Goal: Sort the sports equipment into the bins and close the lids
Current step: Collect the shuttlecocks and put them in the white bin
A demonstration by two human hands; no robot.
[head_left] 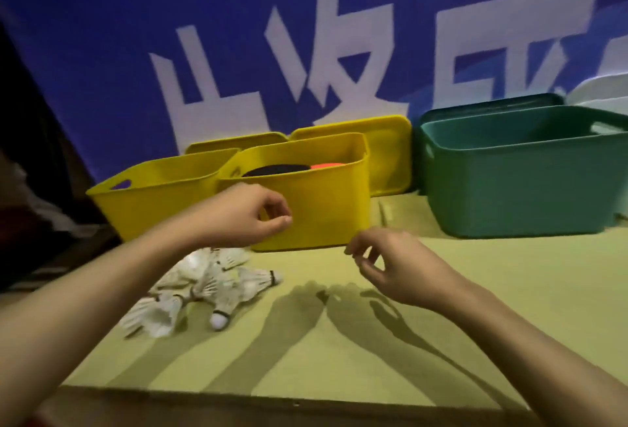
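Two yellow bins stand side by side on the green table. The left yellow bin (149, 195) shows nothing inside from here. The middle yellow bin (323, 202) holds a black paddle (275, 170) and something orange (326, 165). A green bin (523, 185) stands at the right. Several white shuttlecocks (207, 287) lie in a heap at the front left. My left hand (248, 216) hovers in front of the middle yellow bin, fingers loosely curled, holding nothing. My right hand (390, 267) hangs over the table with relaxed curled fingers, also holding nothing.
Two yellow lids (390, 151) lean against the blue banner behind the yellow bins. A green lid (489, 105) stands behind the green bin, with a pale bin (605, 91) at the far right. The table's front edge (295, 403) runs along the bottom.
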